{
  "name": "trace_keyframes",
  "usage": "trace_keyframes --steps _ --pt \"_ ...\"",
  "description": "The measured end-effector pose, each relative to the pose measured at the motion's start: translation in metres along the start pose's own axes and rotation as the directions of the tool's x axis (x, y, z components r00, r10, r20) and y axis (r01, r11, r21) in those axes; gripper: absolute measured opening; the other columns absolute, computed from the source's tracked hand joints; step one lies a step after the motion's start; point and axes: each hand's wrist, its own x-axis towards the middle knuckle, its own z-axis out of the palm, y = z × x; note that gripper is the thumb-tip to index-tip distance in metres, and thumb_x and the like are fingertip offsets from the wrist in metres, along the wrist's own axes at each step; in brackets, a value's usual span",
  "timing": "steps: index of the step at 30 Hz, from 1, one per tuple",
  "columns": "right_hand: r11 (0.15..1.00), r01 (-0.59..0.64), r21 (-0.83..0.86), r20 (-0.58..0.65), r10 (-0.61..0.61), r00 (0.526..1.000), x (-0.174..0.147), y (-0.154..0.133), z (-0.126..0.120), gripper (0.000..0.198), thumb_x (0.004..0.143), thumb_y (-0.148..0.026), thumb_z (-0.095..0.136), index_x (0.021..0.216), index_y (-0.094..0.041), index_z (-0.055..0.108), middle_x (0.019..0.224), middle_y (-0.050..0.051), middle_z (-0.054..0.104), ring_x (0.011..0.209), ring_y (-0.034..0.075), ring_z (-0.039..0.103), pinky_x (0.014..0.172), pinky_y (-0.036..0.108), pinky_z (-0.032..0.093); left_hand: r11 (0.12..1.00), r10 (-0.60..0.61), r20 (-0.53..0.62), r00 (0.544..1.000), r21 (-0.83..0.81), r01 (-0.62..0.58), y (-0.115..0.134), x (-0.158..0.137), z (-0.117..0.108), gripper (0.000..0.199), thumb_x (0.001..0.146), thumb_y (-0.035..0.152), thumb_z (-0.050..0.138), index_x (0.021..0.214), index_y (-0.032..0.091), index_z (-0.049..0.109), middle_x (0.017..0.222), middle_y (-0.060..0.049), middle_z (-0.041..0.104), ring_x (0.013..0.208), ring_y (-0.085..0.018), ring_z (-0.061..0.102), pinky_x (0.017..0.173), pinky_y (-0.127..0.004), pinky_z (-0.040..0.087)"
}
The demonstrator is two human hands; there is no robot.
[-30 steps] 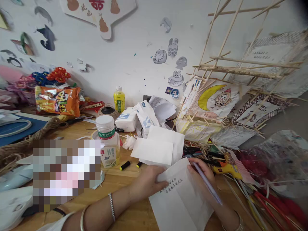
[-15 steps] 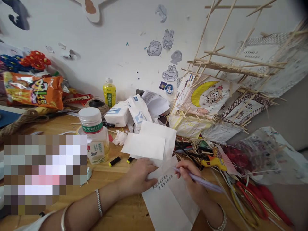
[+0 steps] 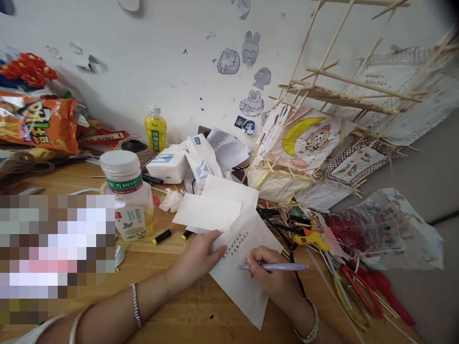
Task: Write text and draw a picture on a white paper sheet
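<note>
A white sheet of paper [image 3: 247,291] lies turned at a slant on the table, with two lines of handwritten characters near its upper middle. At its left edge is my left hand [image 3: 201,253], the thumb and forefinger closed on the paper. My right hand [image 3: 268,272] rests over the right part of the sheet, fingers wrapped around a lilac pen [image 3: 292,267]. The pen's tip points left, just below the writing. Beyond my left hand lie blank white papers [image 3: 211,210], overlapping one another.
A capped plastic jar [image 3: 131,210] and a black marker cap [image 3: 162,237] stand left. Tissue packs [image 3: 168,165] and a yellow-labelled bottle [image 3: 155,131] are behind. To the right are a stick-framed paper lantern [image 3: 304,138], a yellow glue gun [image 3: 311,236] and red-handled scissors [image 3: 362,291].
The sheet has turned and moved up, away from me. My right hand and pen have moved down and left, from beside the writing to below it. The camera view has shifted slightly.
</note>
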Motion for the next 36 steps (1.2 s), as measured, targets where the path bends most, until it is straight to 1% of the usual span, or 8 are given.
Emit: trace_keyframes --steps 3,6,8,12,17,26,29,36 --pt "1.0 -0.014 -0.009 0.016 0.015 1.0 0.001 0.003 0.002 0.031 0.08 -0.027 0.043 0.051 -0.02 0.038 0.048 -0.003 0.044 0.047 0.011 0.042 0.047 0.023 0.031 0.999 0.037 0.024 0.999 0.031 -0.038 0.005 -0.003 0.001 0.011 0.079 0.028 0.05 0.083 0.022 0.058 0.075 0.001 0.062 0.073 -0.019 0.057 0.064 -0.027 0.039" --pt "1.0 -0.015 0.018 0.069 0.014 0.998 0.004 0.009 0.006 0.03 0.079 -0.025 0.042 0.05 -0.02 0.036 0.048 -0.004 0.042 0.047 0.011 0.041 0.047 0.023 0.03 0.983 0.072 0.028 0.997 0.165 -0.076 0.007 -0.006 0.005 0.009 0.072 0.029 0.057 0.074 0.02 0.055 0.077 -0.002 0.06 0.078 -0.022 0.055 0.069 -0.03 0.039" --pt "1.0 0.001 0.0 0.092 -0.001 0.996 0.005 0.014 0.009 0.03 0.078 -0.023 0.042 0.05 -0.02 0.033 0.048 -0.004 0.04 0.047 0.01 0.039 0.046 0.023 0.028 0.971 0.1 0.045 0.994 0.213 -0.107 0.008 -0.007 0.006 0.014 0.069 0.028 0.06 0.078 0.019 0.055 0.082 -0.004 0.06 0.082 -0.024 0.054 0.072 -0.032 0.039" --pt "0.997 0.079 -0.008 0.111 -0.078 0.991 0.006 0.023 0.013 0.03 0.077 -0.019 0.042 0.05 -0.021 0.028 0.047 -0.005 0.036 0.046 0.01 0.036 0.046 0.023 0.025 0.96 0.157 0.083 0.984 0.222 -0.172 0.009 -0.009 0.005 0.019 0.067 0.023 0.061 0.084 0.019 0.055 0.091 -0.004 0.059 0.089 -0.024 0.053 0.078 -0.034 0.038" --pt "0.983 0.182 -0.021 0.156 -0.176 0.972 0.006 0.022 0.012 0.029 0.077 -0.018 0.042 0.053 -0.021 0.026 0.049 -0.005 0.034 0.047 0.01 0.034 0.047 0.024 0.026 0.961 0.161 0.132 0.978 0.207 -0.185 0.012 -0.009 0.001 0.025 0.069 0.023 0.061 0.093 0.019 0.053 0.098 -0.005 0.058 0.095 -0.025 0.05 0.082 -0.036 0.036" --pt "0.969 0.231 -0.083 0.205 -0.21 0.956 0.004 0.025 0.011 0.029 0.078 -0.02 0.041 0.053 -0.021 0.027 0.05 -0.005 0.035 0.049 0.011 0.037 0.05 0.025 0.026 0.946 0.231 0.107 0.967 0.208 -0.249 0.003 -0.009 0.006 0.023 0.07 0.025 0.061 0.091 0.02 0.053 0.094 -0.004 0.056 0.091 -0.025 0.05 0.079 -0.036 0.036" --pt "0.967 0.241 -0.086 0.203 -0.219 0.954 0.004 0.026 0.011 0.029 0.078 -0.02 0.041 0.053 -0.021 0.025 0.05 -0.005 0.033 0.048 0.011 0.035 0.05 0.025 0.025 0.948 0.228 0.124 0.966 0.199 -0.249 0.005 -0.009 0.005 0.025 0.071 0.025 0.061 0.094 0.02 0.053 0.095 -0.004 0.056 0.092 -0.025 0.05 0.08 -0.037 0.036" --pt "0.976 0.202 -0.079 0.18 -0.185 0.966 0.003 0.026 0.011 0.029 0.078 -0.019 0.042 0.054 -0.02 0.026 0.05 -0.005 0.034 0.048 0.01 0.035 0.049 0.024 0.025 0.946 0.209 0.142 0.968 0.22 -0.236 0.007 -0.008 0.003 0.028 0.071 0.025 0.062 0.096 0.019 0.053 0.1 -0.006 0.057 0.095 -0.026 0.05 0.082 -0.037 0.036"
